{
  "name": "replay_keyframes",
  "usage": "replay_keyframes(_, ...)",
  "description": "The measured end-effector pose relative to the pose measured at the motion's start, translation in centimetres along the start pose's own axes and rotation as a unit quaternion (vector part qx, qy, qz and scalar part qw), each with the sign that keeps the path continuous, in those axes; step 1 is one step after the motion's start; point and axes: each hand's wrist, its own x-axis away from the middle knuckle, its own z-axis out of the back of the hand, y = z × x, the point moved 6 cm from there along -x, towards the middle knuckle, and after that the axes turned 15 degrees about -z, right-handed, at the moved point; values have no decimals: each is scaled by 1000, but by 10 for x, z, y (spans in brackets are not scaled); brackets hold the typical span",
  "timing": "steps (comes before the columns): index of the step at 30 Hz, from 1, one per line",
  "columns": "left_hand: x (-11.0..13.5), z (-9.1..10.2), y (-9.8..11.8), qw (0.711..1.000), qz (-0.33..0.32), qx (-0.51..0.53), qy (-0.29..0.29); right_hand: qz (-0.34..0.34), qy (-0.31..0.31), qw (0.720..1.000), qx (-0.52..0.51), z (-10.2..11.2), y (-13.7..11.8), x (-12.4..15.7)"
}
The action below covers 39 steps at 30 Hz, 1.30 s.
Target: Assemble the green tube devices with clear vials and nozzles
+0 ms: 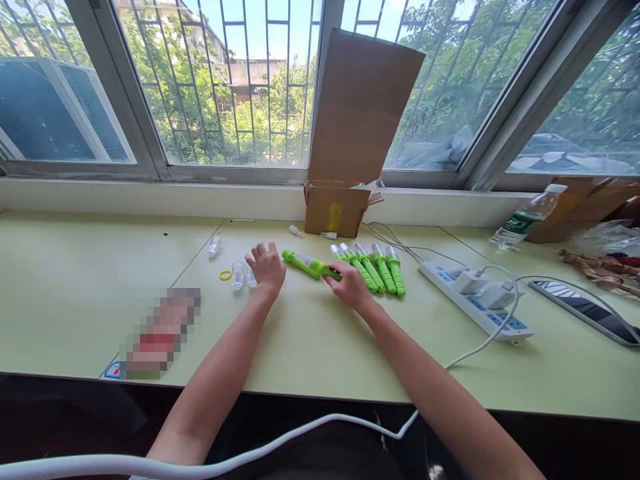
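My right hand [349,285] is closed around the near end of a green plastic handle with a clear section [304,260]. Another green piece lies along or just beside it; I cannot tell whether they are joined. To the left, my left hand [269,270] is held over the table with its fingers apart and slightly curled. Beside its fingers stand two clear plastic cups [238,275], one partly covered by the hand. A yellow-green ring [225,275] lies left of them, and a clear cap [215,245] sits farther back. Several finished-looking green handles with clear tips [383,268] lie side by side to the right.
An open cardboard box [320,210] stands against the window sill, small clear pieces [295,231] before it. At right are a power strip [475,303] with plugs and cables, a phone [585,310] and a tilted water bottle [527,217]. A white cable [280,440] crosses in front of me.
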Motion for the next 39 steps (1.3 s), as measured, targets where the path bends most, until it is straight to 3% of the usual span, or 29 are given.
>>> replay_keyframes(4,1,-10,-14,991,37,-67,-109,0,0,1000,1,0,-1,1)
replay_keyframes(14,0,-4,-24,972,73,-130,-182,6,2,1000,3,0,0,1)
replay_keyframes(18,-3,6,-19,980,43,-131,-145,4,1,1000,2,1,1,1)
replay_keyframes(23,-9,25,-1,996,-54,-70,-7,2,3,1000,6,0,2,1)
replay_keyframes(28,-11,28,19,982,-146,56,104,5,4,1000,8,-1,1,0)
replay_keyframes(34,-9,11,16,971,-160,151,90,7,5,1000,5,0,0,0)
replay_keyframes(39,-6,3,24,958,-234,162,45,5,4,1000,6,0,0,0)
